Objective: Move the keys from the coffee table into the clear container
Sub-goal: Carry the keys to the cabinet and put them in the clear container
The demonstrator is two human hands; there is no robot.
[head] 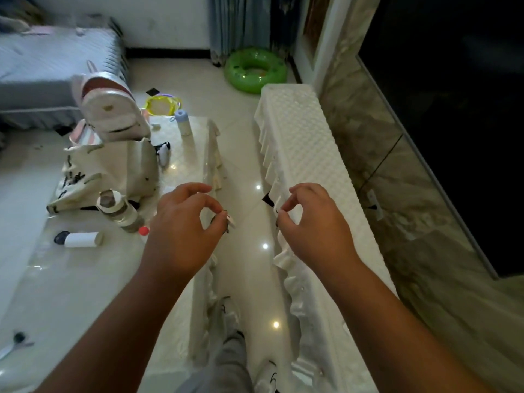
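Note:
My left hand pinches a small bunch of keys with a white tag between thumb and forefinger, above the right edge of the coffee table. A clear container with a round rim stands on the table left of that hand, beside a canvas bag. My right hand hovers with curled fingers over the frilled edge of a white covered cabinet. Its thumb and forefinger are close together, and I cannot tell whether they hold anything.
A canvas tote and a white backpack stand on the table. A white roller, a red cap and a blue-capped bottle lie near them. A green swim ring is on the floor. My legs stand in the tiled aisle.

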